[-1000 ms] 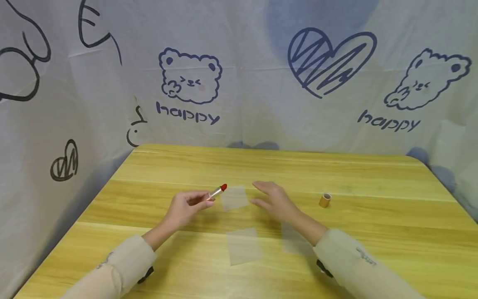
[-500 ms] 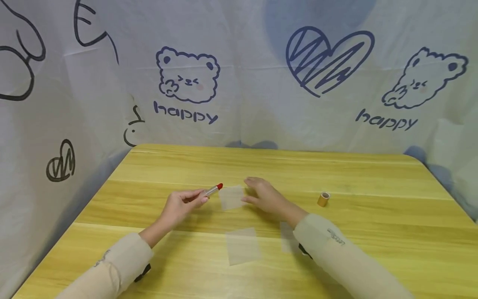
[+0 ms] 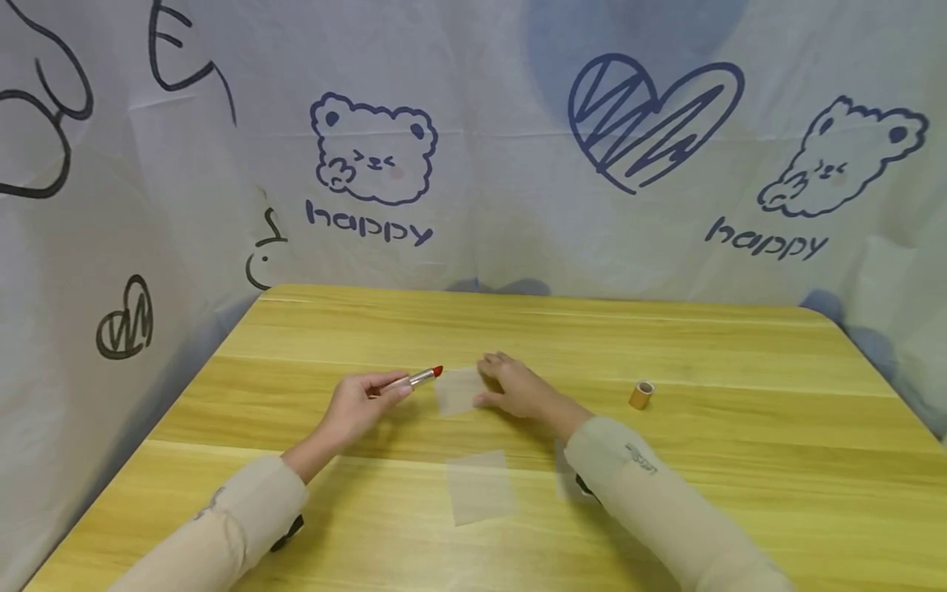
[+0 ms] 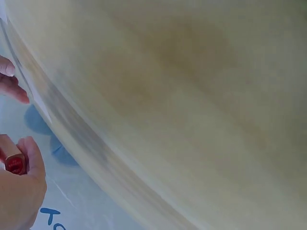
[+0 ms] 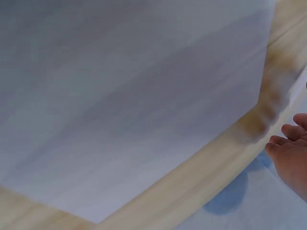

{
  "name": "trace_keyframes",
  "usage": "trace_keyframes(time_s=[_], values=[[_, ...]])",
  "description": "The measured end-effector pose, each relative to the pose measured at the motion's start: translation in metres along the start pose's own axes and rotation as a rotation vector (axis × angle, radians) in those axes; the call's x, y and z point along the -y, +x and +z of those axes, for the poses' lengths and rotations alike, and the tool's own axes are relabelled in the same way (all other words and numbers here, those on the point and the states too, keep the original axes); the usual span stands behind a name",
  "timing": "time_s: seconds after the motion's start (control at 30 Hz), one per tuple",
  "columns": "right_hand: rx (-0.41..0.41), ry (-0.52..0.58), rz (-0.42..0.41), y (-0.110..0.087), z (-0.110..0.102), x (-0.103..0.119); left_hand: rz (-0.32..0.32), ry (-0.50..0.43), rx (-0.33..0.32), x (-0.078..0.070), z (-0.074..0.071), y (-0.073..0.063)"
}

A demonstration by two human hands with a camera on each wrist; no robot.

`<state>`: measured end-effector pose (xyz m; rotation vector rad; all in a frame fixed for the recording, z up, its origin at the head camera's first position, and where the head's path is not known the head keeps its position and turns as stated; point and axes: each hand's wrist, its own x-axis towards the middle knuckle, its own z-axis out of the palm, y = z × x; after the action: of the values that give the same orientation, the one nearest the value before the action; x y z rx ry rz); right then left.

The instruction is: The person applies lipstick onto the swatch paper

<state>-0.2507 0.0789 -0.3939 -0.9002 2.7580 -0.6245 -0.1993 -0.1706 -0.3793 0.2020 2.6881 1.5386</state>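
Left hand [image 3: 358, 407] pinches a lipstick [image 3: 422, 378] between thumb and fingers above the tabletop [image 3: 333, 337], its grip closed around the lower part of the case. Its red tip [image 3: 438, 371] sits, as the head camera sees it, by the far left corner of a thin, pale square of paper [image 3: 455, 395]. Right hand [image 3: 521, 388], thumb and fingers spread apart and gently bent, faces it at the paper's right edge with nothing visibly in its grasp; whether the fingertips touch the sheet cannot be told. The lipstick should prove light and stiff along its smooth, probably slippery case, while the exposed tip looks soft and liable to smear or snap, making the case the place to hold. The paper looks light and floppy, best taken by an edge or corner. The lipstick's long axis runs from the left hand toward the right, angled slightly away from the person, tip leading, base toward the left palm. Right of both hands, a small brown tube [image 3: 641, 395] stands on the tabletop.
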Motion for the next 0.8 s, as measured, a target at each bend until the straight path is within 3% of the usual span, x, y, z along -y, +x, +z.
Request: trace_keyframes(time_s=[0.23, 0.57, 0.8], values=[[0.029, -0.021, 0.000, 0.003, 0.004, 0.000, 0.022, 0.005, -0.020, -0.003, 0.001, 0.005], [0.047, -0.040, -0.004, 0.003, 0.003, 0.001, 0.001, 0.013, -0.048, -0.003, 0.005, 0.012], [0.071, -0.039, 0.029, 0.003, 0.003, 0.003, 0.055, 0.090, -0.068, -0.004, 0.012, 0.020]])
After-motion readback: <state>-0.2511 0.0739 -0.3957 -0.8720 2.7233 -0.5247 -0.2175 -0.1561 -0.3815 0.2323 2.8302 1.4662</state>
